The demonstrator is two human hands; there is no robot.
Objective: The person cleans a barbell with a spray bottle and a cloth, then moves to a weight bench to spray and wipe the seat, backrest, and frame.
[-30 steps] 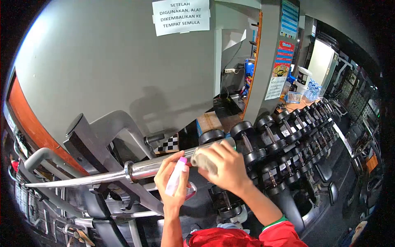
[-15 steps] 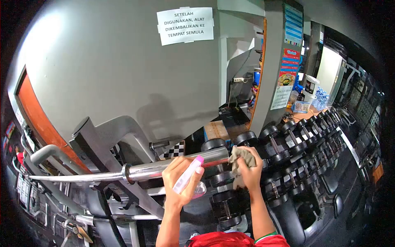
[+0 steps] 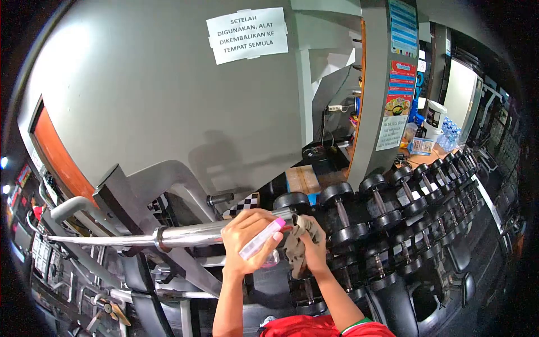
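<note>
A chrome barbell (image 3: 196,235) lies across the rack, its thick sleeve end pointing right in front of me. My left hand (image 3: 245,247) is closed around a small clear bottle (image 3: 261,240) with a pink top, and its fingers rest over the barbell sleeve. At the sleeve's open end, my right hand (image 3: 316,248) grips a crumpled grey-beige cloth (image 3: 296,247). The cloth touches the end rim and hangs down below it. My fingers and the cloth partly cover the end of the sleeve.
Black dumbbells (image 3: 343,216) fill a two-tier rack to the right. A grey upright (image 3: 132,208) supports the bar on the left. Behind it are a grey wall with a paper sign (image 3: 247,35) and a cardboard box (image 3: 303,180). A padded bench (image 3: 393,309) stands at lower right.
My right hand has moved left with the cloth, from the side of the sleeve's tip to its end face. My left hand stays on the sleeve with the bottle. The view has shifted slightly.
</note>
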